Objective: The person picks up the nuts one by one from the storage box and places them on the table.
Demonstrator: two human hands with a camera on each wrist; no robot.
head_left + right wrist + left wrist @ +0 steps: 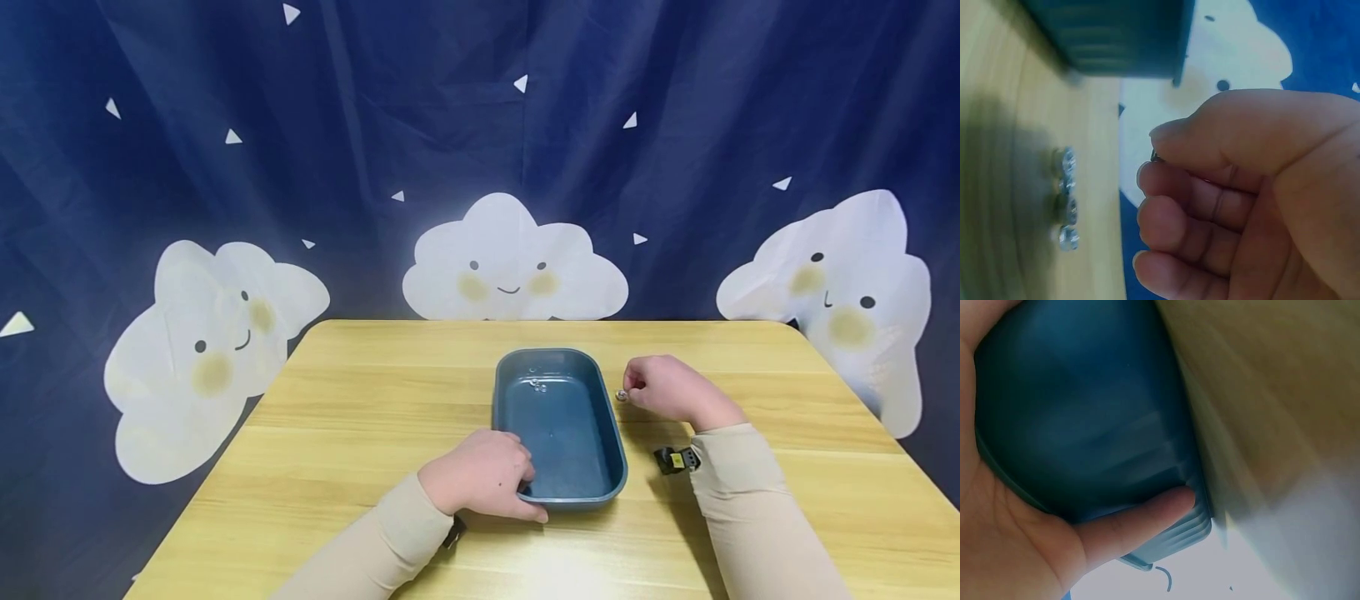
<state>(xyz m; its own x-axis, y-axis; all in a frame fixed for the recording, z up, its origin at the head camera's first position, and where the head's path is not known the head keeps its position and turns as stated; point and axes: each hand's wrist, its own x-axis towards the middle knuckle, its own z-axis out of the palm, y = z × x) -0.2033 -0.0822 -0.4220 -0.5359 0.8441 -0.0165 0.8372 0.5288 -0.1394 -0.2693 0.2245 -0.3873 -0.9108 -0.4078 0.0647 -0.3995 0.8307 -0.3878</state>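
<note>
One left hand (483,473) is positioned at lower centre of the frame. Its grip is closed over the near-left corner of the blue tub (551,504), with the thumb laid along the outer wall and the fingers over the rim; the tub is presumably steadied by this hold. The tub is set at centre of the frame on the wooden bench (337,442), between the hands, probably so that both can reach it. Inside, towards its far end, small clear or shiny pieces (536,384) are gathered.

To the right of the tub, the right hand (671,390) is held just above the bench. Its grip is narrowed to a thumb-and-forefinger pinch, in which a small metal part (1155,155) is held, mostly hidden; a fingertip hold is suited to so small a part. In the right wrist view, a row of metal parts (1070,206) is lined up on the bench at left of the frame, within easy reach.

Counted: one tub; about four pieces inside it, exact number not resolvable; one part pinched; four parts distinguishable in the row.
</note>
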